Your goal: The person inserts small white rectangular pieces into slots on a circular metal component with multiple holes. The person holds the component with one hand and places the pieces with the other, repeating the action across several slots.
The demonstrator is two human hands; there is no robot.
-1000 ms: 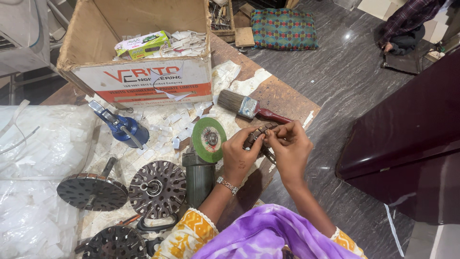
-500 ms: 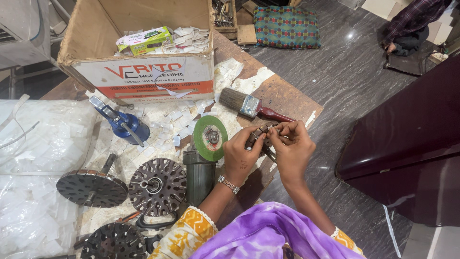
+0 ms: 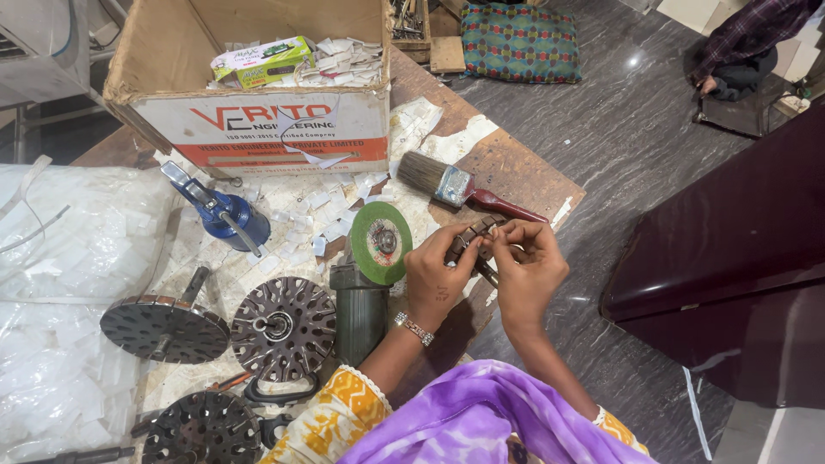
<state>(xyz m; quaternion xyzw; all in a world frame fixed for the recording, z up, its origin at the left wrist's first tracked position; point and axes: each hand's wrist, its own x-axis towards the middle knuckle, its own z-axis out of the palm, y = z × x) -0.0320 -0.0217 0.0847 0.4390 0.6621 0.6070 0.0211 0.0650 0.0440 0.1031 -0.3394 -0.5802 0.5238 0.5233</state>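
Gripping a small dark slotted metal ring [image 3: 474,236], your left hand [image 3: 438,279] pinches its near side. Your right hand [image 3: 524,266] pinches its far edge, just beside a red-handled paintbrush [image 3: 464,191].

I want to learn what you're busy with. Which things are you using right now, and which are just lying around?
In use: left hand, right hand, small slotted metal part.

Lying about: paintbrush, green-disc grinder, blue oil can, cardboard box, round slotted discs.

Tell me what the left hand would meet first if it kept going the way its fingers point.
The left hand points up and right, at the small dark metal part it already grips. Beyond that, likely the paintbrush handle, though depth is unclear.
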